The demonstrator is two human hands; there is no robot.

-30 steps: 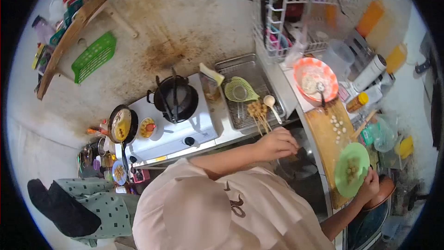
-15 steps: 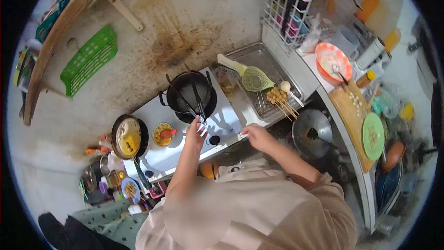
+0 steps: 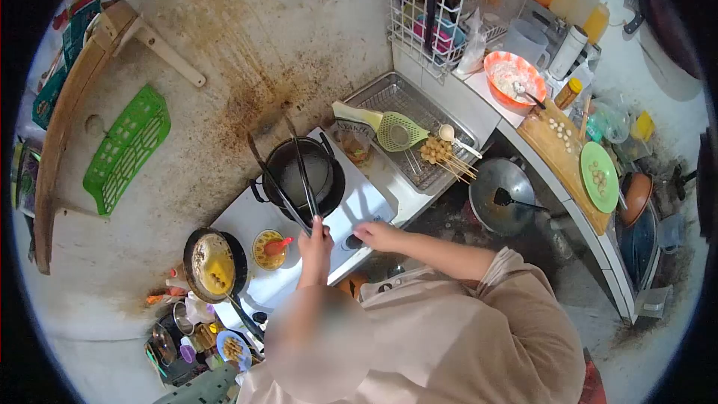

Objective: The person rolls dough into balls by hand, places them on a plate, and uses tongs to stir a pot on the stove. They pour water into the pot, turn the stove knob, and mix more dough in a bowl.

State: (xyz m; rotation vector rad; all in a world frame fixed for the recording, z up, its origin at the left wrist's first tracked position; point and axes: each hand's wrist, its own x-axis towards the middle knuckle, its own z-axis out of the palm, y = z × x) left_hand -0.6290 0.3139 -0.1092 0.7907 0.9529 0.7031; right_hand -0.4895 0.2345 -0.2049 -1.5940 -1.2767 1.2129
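My left hand (image 3: 317, 245) is closed round the lower end of long dark tongs (image 3: 305, 183). The tongs' open arms reach up over a black pot (image 3: 334, 179) on the white stove (image 3: 359, 209). At the stove's front edge, the fingers of my right hand (image 3: 380, 236) are pinched at the black knob (image 3: 351, 242). Left of the pot sits a patterned bowl (image 3: 262, 256) with a red spoon (image 3: 277, 246). A frying pan (image 3: 241, 269) holding something yellow and whitish stands at the stove's left end.
Skewers (image 3: 441, 153) and a green strainer (image 3: 400, 131) lie on the metal rack tray (image 3: 467, 131) at the right. Beyond are a wok (image 3: 497, 179), an orange bowl (image 3: 516, 75), a cutting board (image 3: 542, 131) and a green plate (image 3: 600, 177). A green basket (image 3: 127, 150) hangs on the wall.
My left hand has closed on the tongs and moved slightly down with them. My right hand has moved left to the knob. The camera view has shifted and turned.
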